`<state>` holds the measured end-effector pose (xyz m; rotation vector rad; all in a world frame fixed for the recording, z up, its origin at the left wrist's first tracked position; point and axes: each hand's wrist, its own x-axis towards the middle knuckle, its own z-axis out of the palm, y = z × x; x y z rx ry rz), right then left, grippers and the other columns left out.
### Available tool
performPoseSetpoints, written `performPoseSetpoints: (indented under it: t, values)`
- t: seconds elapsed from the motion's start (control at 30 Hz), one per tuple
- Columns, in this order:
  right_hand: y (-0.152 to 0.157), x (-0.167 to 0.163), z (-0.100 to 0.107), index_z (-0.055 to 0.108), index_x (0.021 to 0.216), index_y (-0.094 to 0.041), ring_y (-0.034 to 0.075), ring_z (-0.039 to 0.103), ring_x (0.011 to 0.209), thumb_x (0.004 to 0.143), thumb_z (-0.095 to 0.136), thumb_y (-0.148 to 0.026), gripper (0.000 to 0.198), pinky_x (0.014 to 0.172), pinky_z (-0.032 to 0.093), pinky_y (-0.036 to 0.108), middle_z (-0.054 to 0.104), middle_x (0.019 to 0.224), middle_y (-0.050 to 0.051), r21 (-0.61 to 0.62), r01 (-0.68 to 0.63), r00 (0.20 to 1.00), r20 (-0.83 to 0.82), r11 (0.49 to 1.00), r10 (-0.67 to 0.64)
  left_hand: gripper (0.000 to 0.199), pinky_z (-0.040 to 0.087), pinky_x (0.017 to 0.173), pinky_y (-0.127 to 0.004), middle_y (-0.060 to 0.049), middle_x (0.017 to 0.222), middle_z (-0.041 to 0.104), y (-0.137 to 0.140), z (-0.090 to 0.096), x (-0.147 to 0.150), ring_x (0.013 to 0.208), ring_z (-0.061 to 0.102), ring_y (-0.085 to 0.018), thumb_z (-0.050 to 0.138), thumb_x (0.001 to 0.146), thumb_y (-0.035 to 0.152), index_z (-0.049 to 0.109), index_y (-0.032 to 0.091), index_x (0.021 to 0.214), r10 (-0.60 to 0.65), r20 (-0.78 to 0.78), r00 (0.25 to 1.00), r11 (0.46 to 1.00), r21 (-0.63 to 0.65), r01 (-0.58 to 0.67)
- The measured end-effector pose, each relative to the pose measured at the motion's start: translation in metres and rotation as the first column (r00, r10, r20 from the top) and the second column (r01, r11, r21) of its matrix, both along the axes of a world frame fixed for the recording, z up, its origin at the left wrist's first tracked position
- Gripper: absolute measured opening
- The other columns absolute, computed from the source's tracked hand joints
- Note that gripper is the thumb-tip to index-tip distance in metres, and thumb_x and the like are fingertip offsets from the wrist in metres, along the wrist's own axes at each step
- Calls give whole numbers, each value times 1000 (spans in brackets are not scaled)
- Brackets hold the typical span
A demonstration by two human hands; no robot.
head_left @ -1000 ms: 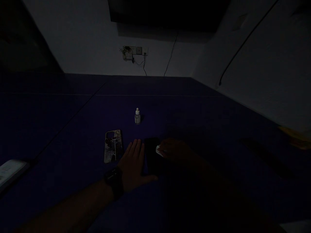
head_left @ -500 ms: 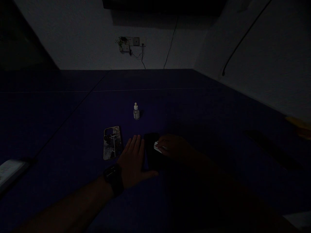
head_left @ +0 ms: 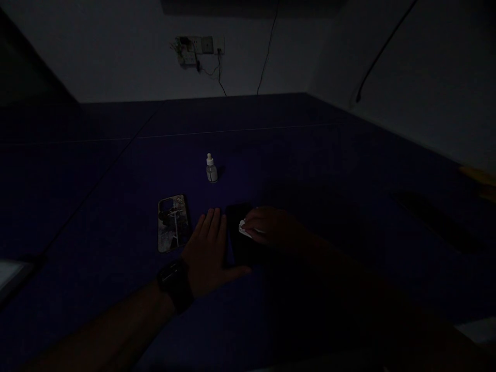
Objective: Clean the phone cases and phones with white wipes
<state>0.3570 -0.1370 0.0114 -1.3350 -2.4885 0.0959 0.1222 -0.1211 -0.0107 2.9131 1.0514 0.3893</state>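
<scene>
Phone (head_left: 241, 250), dark and hard to make out, lies flat on the blue surface (head_left: 132, 181) between the two hands. Right hand (head_left: 275, 227): fingertips pinched on a white wad (head_left: 243, 228), placed over the phone's upper part; pressure cannot be told. Left hand (head_left: 206, 257): palm down, nothing in its grasp, fingers extended just left of the phone, thumb reaching across near its lower edge; thumb contact with the phone cannot be told. Watch (head_left: 175, 283) on left wrist. Patterned phone case (head_left: 173, 223) lies flat beside the left hand, on its outer side. Dropper bottle (head_left: 211, 171), white-topped, stands upright beyond both. Wall sockets (head_left: 200, 45) with plugged cords in background. Lighting dim; right forearm mostly in shadow.
</scene>
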Motion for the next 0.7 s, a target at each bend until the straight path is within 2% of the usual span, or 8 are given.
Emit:
performPoseSetpoints:
  t: [0.13, 0.33, 0.5, 0.6, 0.7]
  values:
    - [-2, 8, 1, 74, 97, -20, 19, 69, 95, 96, 60, -25, 15, 84, 53, 31, 74, 102, 6, -30, -100, 995, -18, 995, 100, 122, 27, 119, -60, -33, 158, 28, 0, 1, -1, 149, 25, -46, 37, 77, 93, 28, -3, 152, 3, -13, 1000, 1000, -10, -3]
    - [3, 7, -1, 74, 99, -20, 20, 69, 95, 97, 58, -23, 16, 85, 54, 33, 73, 106, 8, 2, -13, 999, -51, 1000, 13, 121, 26, 120, -60, -30, 160, 26, 0, -2, -1, 150, 24, -45, 37, 77, 93, 24, 1, 155, -8, 1, 1000, 1000, -3, 8]
    - [1, 11, -2, 73, 97, -21, 18, 69, 96, 97, 58, -25, 15, 86, 53, 30, 74, 103, 5, -28, -125, 989, -85, 992, 122, 121, 26, 119, -60, -31, 160, 26, 1, -2, -1, 150, 24, -45, 36, 78, 93, 24, 0, 155, -8, -3, 1000, 1000, 2, 8]
    - [3, 15, -4, 73, 99, -20, 18, 69, 96, 98, 57, -24, 16, 84, 54, 30, 74, 104, 7, 12, -69, 990, -125, 998, 70, 122, 27, 119, -60, -32, 159, 28, 0, -1, 0, 149, 24, -46, 37, 76, 93, 28, -2, 153, 1, -19, 1000, 1000, -14, -1]
    - [5, 10, -7, 73, 99, -19, 19, 69, 93, 97, 58, -22, 16, 82, 54, 32, 73, 104, 8, 35, -10, 995, -96, 999, 14, 122, 27, 119, -60, -31, 159, 28, 0, -1, 0, 149, 25, -45, 37, 77, 93, 28, -1, 153, -4, -12, 1000, 1000, -12, 4]
